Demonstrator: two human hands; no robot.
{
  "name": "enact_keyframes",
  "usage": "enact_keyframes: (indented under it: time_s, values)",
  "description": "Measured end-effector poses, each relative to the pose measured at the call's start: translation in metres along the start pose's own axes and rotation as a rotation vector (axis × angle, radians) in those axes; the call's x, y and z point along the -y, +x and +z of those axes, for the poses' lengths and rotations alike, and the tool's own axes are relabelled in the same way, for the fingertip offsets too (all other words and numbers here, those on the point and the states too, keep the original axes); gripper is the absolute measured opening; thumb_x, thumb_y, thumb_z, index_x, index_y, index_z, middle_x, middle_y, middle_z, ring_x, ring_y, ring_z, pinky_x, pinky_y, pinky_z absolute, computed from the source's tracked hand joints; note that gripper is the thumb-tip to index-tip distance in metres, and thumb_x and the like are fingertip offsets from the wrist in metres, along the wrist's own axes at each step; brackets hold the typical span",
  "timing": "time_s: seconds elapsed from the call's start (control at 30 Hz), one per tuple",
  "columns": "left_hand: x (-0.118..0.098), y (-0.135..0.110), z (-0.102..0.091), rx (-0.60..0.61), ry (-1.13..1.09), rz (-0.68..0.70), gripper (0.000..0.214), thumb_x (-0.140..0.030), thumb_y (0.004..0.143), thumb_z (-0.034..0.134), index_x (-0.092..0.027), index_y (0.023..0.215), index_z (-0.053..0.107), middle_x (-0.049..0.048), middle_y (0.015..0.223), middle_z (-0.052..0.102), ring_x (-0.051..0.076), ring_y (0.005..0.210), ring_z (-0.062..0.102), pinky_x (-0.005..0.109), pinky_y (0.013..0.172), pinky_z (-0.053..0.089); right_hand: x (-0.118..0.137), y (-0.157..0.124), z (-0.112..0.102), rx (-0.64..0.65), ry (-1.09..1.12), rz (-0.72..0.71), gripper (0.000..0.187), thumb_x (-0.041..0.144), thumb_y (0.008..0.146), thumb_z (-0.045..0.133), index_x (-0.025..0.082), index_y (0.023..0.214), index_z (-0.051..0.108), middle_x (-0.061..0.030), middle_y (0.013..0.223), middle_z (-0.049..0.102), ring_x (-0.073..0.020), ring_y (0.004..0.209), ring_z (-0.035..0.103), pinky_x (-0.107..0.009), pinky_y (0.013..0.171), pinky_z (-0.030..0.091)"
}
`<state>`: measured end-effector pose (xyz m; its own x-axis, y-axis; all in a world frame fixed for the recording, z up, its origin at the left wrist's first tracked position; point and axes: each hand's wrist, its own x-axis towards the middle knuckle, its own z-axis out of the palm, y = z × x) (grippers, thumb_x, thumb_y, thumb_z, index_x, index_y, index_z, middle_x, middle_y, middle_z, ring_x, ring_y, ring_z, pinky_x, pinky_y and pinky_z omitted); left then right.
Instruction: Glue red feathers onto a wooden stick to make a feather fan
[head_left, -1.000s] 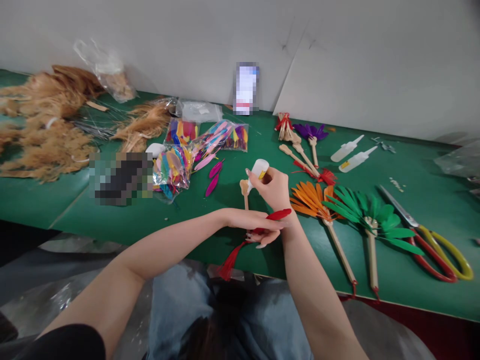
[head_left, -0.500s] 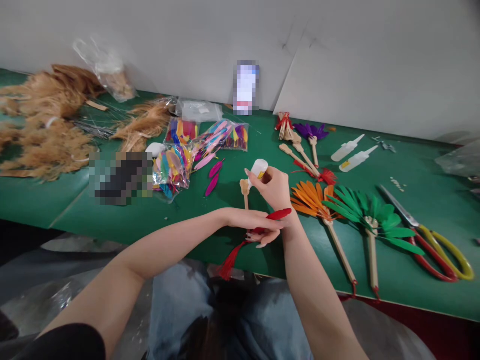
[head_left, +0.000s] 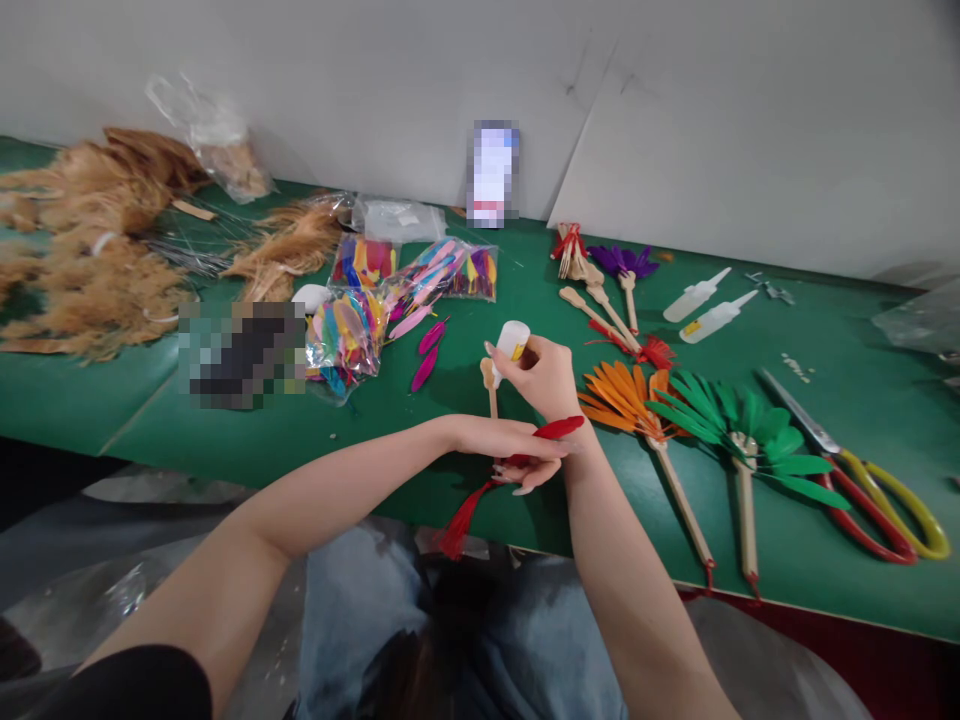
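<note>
My right hand (head_left: pixel 546 372) is closed round a white glue bottle (head_left: pixel 514 338) with a yellow label. The bottle is tipped nozzle-down at the broad end of a wooden stick (head_left: pixel 487 374). Just below, my left hand (head_left: pixel 510 442) reaches across the stick, its fingers closed on a red feather (head_left: pixel 561 428) that pokes out towards my right wrist. The stick's lower part is hidden under my left hand. A red tassel (head_left: pixel 462 520) hangs out beneath that hand, near the table's front edge.
Magenta feathers (head_left: pixel 427 352) and bagged coloured feathers (head_left: pixel 345 330) lie left. On the right are an orange feather fan (head_left: pixel 621 396), a green one (head_left: pixel 739 425), scissors (head_left: pixel 847 460) and two glue bottles (head_left: pixel 705 305). A phone (head_left: pixel 493 172) leans on the wall. Brown fibre (head_left: pixel 97 270) lies far left.
The glue bottle and my right hand have shifted slightly left and down over the stick's broad end. My left hand and the red feather stay almost still.
</note>
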<state>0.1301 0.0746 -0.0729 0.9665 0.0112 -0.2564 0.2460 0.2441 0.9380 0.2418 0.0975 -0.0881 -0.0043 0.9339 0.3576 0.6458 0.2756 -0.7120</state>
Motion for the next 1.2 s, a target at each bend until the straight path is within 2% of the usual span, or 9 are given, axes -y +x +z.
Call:
enact_keyframes:
  time_s: [0.27,0.57,0.87,1.2]
  values:
    - [0.0012,0.0005,-0.0005,-0.005,-0.002,-0.005,0.056,-0.056,0.090,0.035,-0.015,0.056,0.049,-0.0004,0.044,0.046,0.007,0.038,0.036,0.021,0.039,0.028,0.0025,0.0002,0.0019,0.012,0.040,0.011,0.048,0.055,0.075,0.060,0.020,0.051,0.038,0.0053,0.046,0.040,-0.0070,0.044,0.032,-0.025,0.044,0.024]
    - [0.0001,-0.0001,-0.0005,0.000,0.017,-0.002,0.057,-0.057,0.090,0.033,-0.014,0.057,0.049,0.0003,0.047,0.048,0.007,0.038,0.038,0.021,0.040,0.028,-0.0015,0.0016,-0.0002,-0.048,-0.016,0.033,0.044,0.051,0.075,0.061,0.020,0.052,0.041,0.0050,0.046,0.041,-0.0071,0.044,0.032,-0.024,0.045,0.025]
    - [0.0006,-0.0006,-0.0007,0.005,0.023,0.007,0.056,-0.056,0.091,0.032,-0.015,0.056,0.049,-0.0015,0.042,0.042,0.007,0.037,0.034,0.022,0.039,0.027,0.0005,-0.0004,0.0016,-0.002,0.019,-0.012,0.046,0.049,0.074,0.063,0.020,0.051,0.036,0.0061,0.045,0.037,-0.0065,0.044,0.029,-0.024,0.043,0.023]
    - [0.0046,0.0013,-0.0024,0.003,0.007,0.002,0.055,-0.056,0.091,0.033,-0.015,0.057,0.049,-0.0009,0.044,0.045,0.007,0.038,0.036,0.021,0.039,0.027,0.0018,0.0004,0.0034,-0.021,0.024,0.013,0.047,0.054,0.074,0.061,0.020,0.051,0.038,0.0049,0.047,0.041,-0.0070,0.044,0.032,-0.024,0.044,0.024]
